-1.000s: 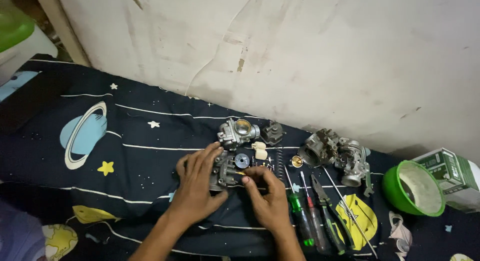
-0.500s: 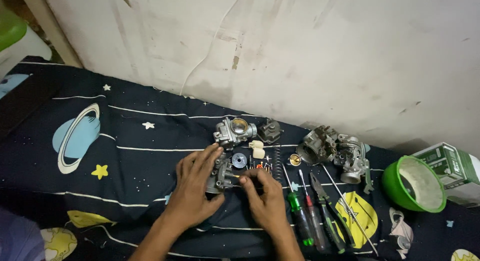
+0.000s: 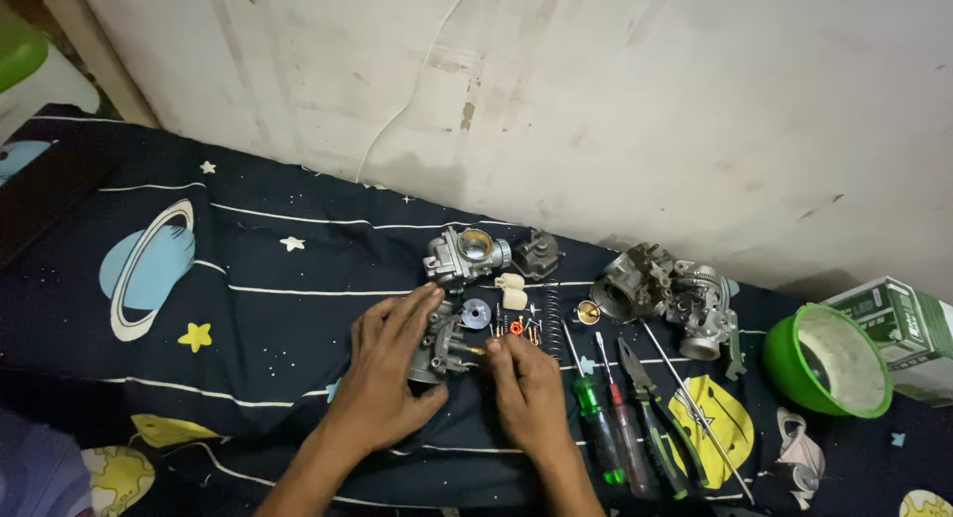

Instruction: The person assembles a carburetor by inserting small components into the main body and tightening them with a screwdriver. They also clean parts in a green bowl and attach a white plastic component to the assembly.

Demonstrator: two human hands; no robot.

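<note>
Just below the centre of the frame, the left hand (image 3: 382, 378) wraps its fingers around a small grey metal carburettor body (image 3: 437, 348) resting on the dark blue space-print bedsheet (image 3: 248, 319). The right hand (image 3: 526, 388) sits beside it, fingertips pinched together at a tiny brass part on the carburettor's right side; what exactly they grip is too small to tell. Just above lie a second silver carburettor with a round bore (image 3: 465, 256), a dark cover piece (image 3: 537, 252), two cream plastic floats (image 3: 510, 289), a black coil spring (image 3: 552, 309) and small orange bits. To the right stand a larger grey twin carburettor assembly (image 3: 663, 291), a green-handled screwdriver (image 3: 588, 403), a red-handled screwdriver (image 3: 622, 428), pliers (image 3: 655, 418) and a green plastic bowl (image 3: 824, 363).
</note>
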